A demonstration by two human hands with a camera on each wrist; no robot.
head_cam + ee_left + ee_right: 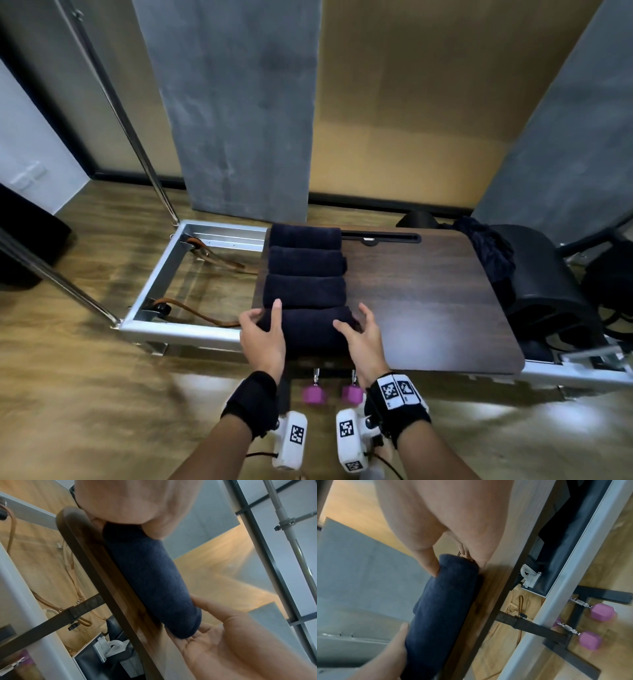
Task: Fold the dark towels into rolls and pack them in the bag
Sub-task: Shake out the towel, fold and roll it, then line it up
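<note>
Walnut board (428,291) over wood floor (85,377); both hands (263,337) (363,337) clasp nearest towel roll (308,325).

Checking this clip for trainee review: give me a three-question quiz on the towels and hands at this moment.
1. How many rolled towels lie in the row on the wooden board?
2. True or false: the left hand and right hand sit at opposite ends of the nearest roll.
3. The pink dumbbells are: A) on the board, B) on the floor below its near edge, C) in a hand.

Key: 1) four; 2) true; 3) B.
</note>
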